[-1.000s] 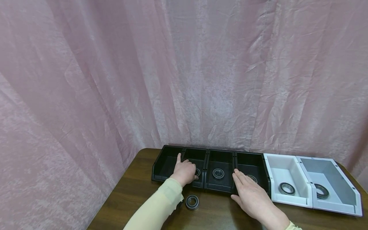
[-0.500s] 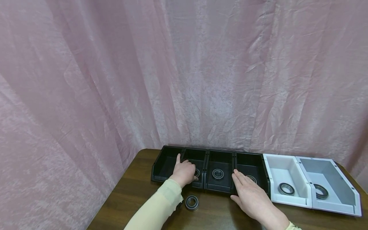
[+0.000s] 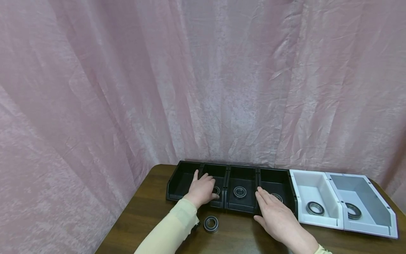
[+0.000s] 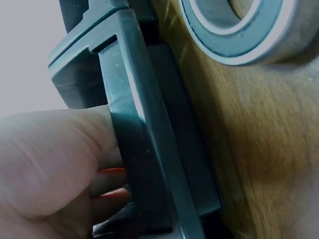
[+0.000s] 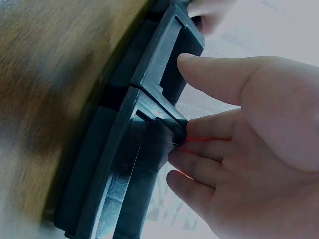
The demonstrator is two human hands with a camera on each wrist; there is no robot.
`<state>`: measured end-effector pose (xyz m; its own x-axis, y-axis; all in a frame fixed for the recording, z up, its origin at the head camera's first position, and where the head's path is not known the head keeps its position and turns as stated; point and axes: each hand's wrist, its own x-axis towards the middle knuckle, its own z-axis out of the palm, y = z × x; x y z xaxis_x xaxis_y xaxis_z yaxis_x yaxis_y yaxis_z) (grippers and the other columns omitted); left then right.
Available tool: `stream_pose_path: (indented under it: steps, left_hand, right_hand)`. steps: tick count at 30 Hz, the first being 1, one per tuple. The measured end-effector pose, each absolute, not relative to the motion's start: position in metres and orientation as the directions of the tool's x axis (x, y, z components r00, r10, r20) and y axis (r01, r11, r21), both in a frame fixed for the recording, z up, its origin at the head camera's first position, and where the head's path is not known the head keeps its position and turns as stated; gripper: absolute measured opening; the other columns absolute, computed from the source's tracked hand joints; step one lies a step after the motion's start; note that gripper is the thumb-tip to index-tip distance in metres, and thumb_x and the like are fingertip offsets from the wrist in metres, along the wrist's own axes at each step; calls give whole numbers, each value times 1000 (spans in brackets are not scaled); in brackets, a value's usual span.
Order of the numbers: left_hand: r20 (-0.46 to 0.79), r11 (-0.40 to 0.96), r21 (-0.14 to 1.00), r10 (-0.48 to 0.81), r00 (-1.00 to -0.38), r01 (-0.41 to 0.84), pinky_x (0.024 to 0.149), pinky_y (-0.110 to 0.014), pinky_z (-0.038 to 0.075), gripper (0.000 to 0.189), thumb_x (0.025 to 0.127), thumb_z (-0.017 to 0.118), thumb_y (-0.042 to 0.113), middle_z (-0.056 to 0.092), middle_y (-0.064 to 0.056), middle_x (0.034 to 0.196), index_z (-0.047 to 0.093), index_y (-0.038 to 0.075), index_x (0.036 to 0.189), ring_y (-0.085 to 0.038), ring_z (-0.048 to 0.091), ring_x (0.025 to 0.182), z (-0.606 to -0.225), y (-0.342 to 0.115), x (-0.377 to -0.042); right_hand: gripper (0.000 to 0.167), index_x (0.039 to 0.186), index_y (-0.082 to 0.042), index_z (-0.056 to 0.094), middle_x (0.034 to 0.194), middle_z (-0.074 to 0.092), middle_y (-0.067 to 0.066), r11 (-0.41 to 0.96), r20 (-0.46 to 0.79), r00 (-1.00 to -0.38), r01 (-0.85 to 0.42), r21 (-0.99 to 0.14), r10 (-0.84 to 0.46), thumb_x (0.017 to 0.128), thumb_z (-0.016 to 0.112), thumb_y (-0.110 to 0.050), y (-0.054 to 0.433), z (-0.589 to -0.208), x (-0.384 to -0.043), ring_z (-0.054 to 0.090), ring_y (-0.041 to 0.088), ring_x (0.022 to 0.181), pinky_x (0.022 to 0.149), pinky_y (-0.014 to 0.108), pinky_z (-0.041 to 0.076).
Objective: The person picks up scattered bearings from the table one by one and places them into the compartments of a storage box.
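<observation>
In the head view, my left hand rests over the divider between the two leftmost black bins, fingers spread. A ball bearing lies in the second bin, right beside the thumb. In the left wrist view, the thumb reaches behind the front wall of a bin. My right hand lies with straight fingers over the divider between the third and fourth black bins. It partly covers a bearing in the fourth bin. Another bearing sits in the third bin, between the hands.
On the wooden table, a loose bearing lies in front of the second bin. To the right stand a white bin and a pale grey bin, each with one bearing. A pink curtain hangs behind the row.
The left hand's fingers, earlier folded apart from a straight index finger, have spread out, and that hand has shifted slightly left. The right hand stays in place.
</observation>
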<state>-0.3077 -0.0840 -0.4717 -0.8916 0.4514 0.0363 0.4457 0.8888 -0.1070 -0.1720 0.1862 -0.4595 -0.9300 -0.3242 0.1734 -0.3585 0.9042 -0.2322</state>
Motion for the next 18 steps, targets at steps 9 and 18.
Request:
stream_pose_path:
  steps: [9, 18]
  left_hand:
    - [68, 875, -44, 484, -872, 482, 131, -64, 22, 64, 103, 78, 46, 57, -10, 164, 66, 8, 153, -31, 42, 159, -464, -92, -301]
    - [151, 870, -47, 493, -857, 492, 131, -62, 25, 62, 104, 78, 41, 57, -14, 163, 65, 5, 152, -34, 45, 158, -451, -97, -289]
  right_hand:
    - [77, 154, 10, 55, 166, 48, 28, 908, 160, -934, -350, -231, -320, 97, 87, -29, 186, -458, -174, 49, 45, 152, 121, 61, 42]
    - [77, 154, 10, 56, 165, 49, 29, 906, 169, -931, -357, -227, -324, 96, 88, -29, 186, -460, -173, 50, 45, 152, 121, 61, 43]
